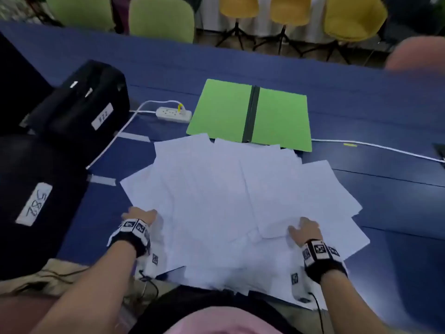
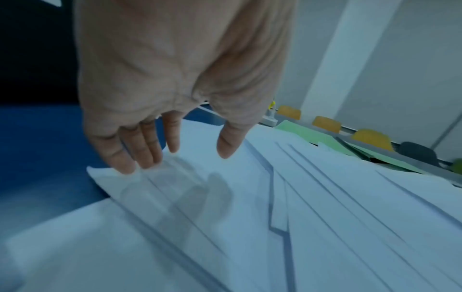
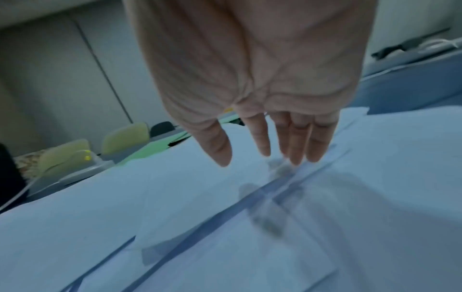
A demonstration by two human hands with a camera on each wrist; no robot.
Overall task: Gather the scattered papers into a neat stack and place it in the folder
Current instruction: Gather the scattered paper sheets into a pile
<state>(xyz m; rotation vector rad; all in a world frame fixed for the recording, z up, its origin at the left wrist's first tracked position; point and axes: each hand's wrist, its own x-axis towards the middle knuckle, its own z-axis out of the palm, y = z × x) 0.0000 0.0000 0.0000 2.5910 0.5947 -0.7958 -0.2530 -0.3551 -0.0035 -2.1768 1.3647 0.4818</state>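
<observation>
Several white papers (image 1: 228,201) lie fanned and overlapping across the blue table (image 1: 373,112), reaching its near edge. Behind them a green folder (image 1: 224,109) with a dark spine lies spread flat; the papers' far edges overlap its near edge. My left hand (image 1: 140,214) hovers over the left side of the spread, fingers (image 2: 140,150) straight and just above the sheets (image 2: 325,197). My right hand (image 1: 304,229) is over the right side, fingers (image 3: 295,142) straight, tips at the paper (image 3: 150,197). Neither hand holds anything.
A black bag (image 1: 81,109) and a black case (image 1: 31,201) with white labels stand at the left. A white power strip (image 1: 173,114) with its cable lies left of the folder. Another white cable (image 1: 375,147) runs to the right. Green and yellow chairs (image 1: 289,8) line the far side.
</observation>
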